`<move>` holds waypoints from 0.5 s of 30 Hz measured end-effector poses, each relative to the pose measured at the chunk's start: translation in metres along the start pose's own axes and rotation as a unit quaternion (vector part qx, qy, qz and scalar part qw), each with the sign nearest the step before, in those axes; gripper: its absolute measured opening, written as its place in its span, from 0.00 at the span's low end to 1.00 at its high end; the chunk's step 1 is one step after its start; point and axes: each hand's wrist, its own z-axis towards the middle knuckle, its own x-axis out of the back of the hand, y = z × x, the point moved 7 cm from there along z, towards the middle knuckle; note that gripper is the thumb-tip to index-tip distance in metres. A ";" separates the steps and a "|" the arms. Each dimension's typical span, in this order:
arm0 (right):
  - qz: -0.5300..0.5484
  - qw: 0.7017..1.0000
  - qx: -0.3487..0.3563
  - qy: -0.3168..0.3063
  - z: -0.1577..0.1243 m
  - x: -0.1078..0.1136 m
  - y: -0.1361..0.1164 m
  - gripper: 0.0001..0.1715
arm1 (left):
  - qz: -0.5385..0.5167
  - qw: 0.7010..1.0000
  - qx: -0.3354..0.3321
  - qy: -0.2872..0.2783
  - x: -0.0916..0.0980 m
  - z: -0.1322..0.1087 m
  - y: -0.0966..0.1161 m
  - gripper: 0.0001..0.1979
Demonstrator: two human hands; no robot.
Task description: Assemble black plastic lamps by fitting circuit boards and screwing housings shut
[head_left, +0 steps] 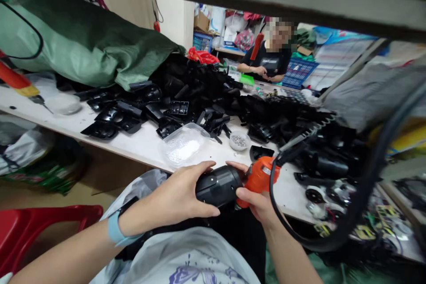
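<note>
My left hand point(186, 193) is closed around one side of a black plastic housing point(219, 186), a rounded shell held above my lap. My right hand point(256, 202) wraps around an orange electric screwdriver point(261, 175), its thumb and a finger reaching the housing's right end. A coiled spring and black cable lead up from the screwdriver; its bit is hidden. Just beyond the hands, on the table, lie a clear plastic tray point(184, 144) and a small bowl of screws point(239, 140).
Black plastic parts point(199, 84) are heaped along the white table point(140, 146). Another orange screwdriver point(20, 80) hangs at left. A thick black cable point(369, 173) loops at right, near small motor-like parts point(314, 195). A co-worker point(271, 60) sits opposite. A red chair point(49, 226) stands at lower left.
</note>
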 end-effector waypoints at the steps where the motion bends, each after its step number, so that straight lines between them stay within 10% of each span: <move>1: 0.016 1.000 0.012 0.020 0.001 0.005 -0.002 0.36 | 0.011 1.000 -0.009 0.027 0.002 0.004 0.002 0.40; 6: 0.075 0.987 0.017 0.141 0.004 0.025 0.001 0.29 | 0.015 0.989 -0.039 0.145 0.002 0.018 0.008 0.26; 15: 0.095 0.976 -0.003 0.194 0.008 0.034 -0.005 0.27 | 0.030 0.986 -0.049 0.157 0.002 0.030 0.018 0.19</move>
